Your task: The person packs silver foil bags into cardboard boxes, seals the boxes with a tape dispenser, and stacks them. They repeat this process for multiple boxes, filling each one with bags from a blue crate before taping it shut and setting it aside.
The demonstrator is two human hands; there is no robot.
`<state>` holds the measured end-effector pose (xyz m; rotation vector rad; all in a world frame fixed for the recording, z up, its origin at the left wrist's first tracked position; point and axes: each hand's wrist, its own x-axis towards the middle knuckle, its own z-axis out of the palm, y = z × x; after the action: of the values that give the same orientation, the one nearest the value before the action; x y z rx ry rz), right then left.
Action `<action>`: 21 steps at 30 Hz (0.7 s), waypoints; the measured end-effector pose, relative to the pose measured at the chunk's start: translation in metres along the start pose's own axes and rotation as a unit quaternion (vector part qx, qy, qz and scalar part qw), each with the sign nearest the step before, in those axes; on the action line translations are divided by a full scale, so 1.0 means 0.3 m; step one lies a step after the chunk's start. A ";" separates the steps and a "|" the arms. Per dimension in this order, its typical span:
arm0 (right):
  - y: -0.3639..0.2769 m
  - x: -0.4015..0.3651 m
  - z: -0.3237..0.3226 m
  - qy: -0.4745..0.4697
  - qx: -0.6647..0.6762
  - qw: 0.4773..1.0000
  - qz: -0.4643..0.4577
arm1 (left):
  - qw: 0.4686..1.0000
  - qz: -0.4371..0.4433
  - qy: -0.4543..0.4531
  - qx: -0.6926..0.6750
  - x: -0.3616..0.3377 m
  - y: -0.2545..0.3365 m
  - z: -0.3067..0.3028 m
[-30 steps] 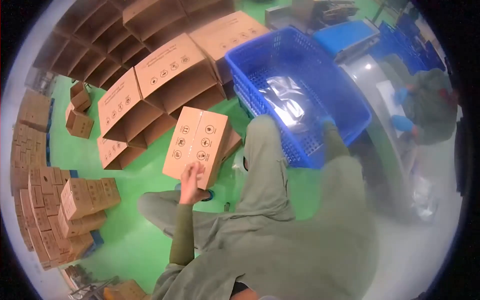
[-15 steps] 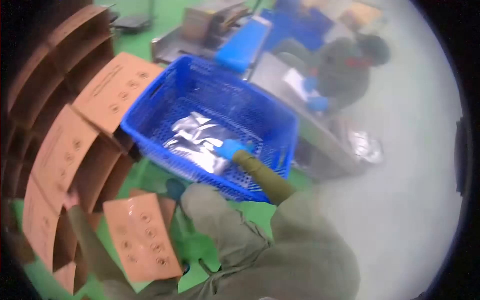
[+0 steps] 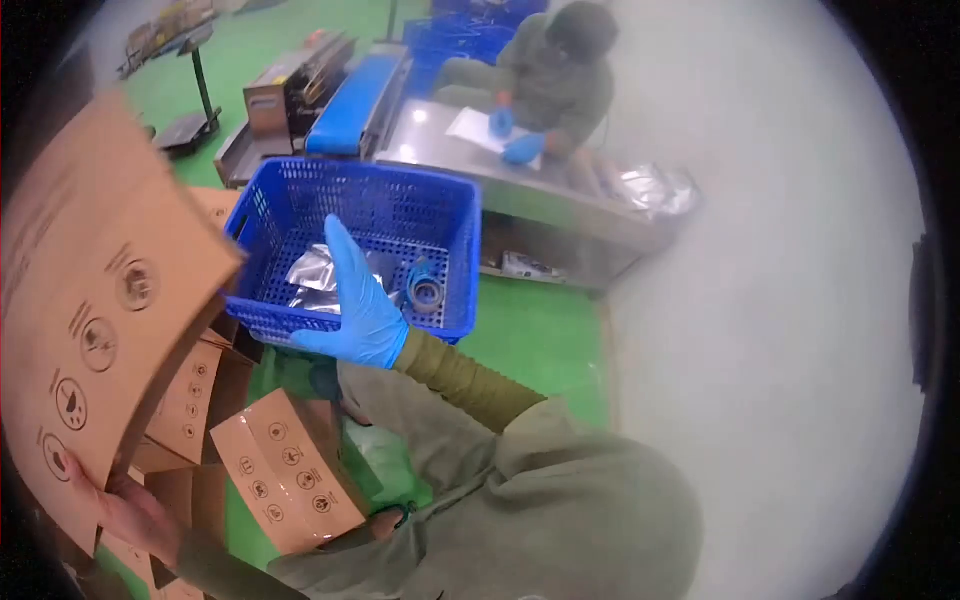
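My left hand [image 3: 135,515], ungloved, grips the lower edge of a large cardboard box [image 3: 110,290] held up close on the left. Printed round symbols run along the box's side. In a blue glove, my right hand [image 3: 365,315] is raised above the near side of a blue plastic crate [image 3: 462,230], its thumb and fingers apart with nothing held. Silver foil bags [image 3: 312,268] lie on the crate's floor, partly hidden behind that glove. Beside them in the crate is a roll of tape [image 3: 426,292].
A taped cardboard box [image 3: 290,470] rests by my legs, and more boxes [image 3: 185,405] stand on the left. Beyond the crate are a steel table [image 3: 425,135] and a blue conveyor belt [image 3: 355,105]. A co-worker [image 3: 560,80] with blue gloves leans over papers [image 3: 475,130] there.
My left hand has brought a cardboard box up from the group on the left. My right hand has come off the foil bags and risen. The view has swung, shifting the crate leftward.
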<state>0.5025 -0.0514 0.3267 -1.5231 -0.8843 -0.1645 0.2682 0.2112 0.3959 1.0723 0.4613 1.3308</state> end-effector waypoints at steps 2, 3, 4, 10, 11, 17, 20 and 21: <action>-0.130 -0.007 -0.087 0.017 0.093 0.995 -0.025 | 0.999 0.021 0.028 0.040 -0.196 0.140 0.219; -0.118 -0.038 -0.169 0.022 -0.019 0.997 -0.077 | 0.998 -0.047 -0.022 -0.029 -0.282 0.173 0.288; -0.107 -0.069 -0.251 0.038 -0.130 0.983 -0.127 | 0.986 -0.118 -0.074 -0.090 -0.369 0.197 0.352; -0.014 -0.626 -1.000 0.352 -0.417 0.836 0.051 | 0.730 -0.258 -0.630 0.062 -0.800 0.242 0.709; -0.084 -0.732 -1.098 0.369 -0.469 0.801 0.052 | 0.702 -0.223 -0.675 0.039 -0.863 0.231 0.717; 0.083 -1.436 -1.315 0.491 -0.299 0.729 0.371 | 0.735 -0.164 -0.646 0.126 -0.819 -0.080 0.521; 0.389 -1.816 -1.328 0.463 -0.238 0.663 0.538 | 0.772 -0.160 -0.564 0.247 -0.675 -0.297 0.261; 0.461 -1.938 -1.349 0.410 -0.244 0.644 0.597 | 0.776 -0.152 -0.543 0.281 -0.643 -0.365 0.151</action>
<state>0.3444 -0.6479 -0.0476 -1.9445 1.0556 -0.0886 0.3179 0.0291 0.2711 1.9528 0.1119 0.1040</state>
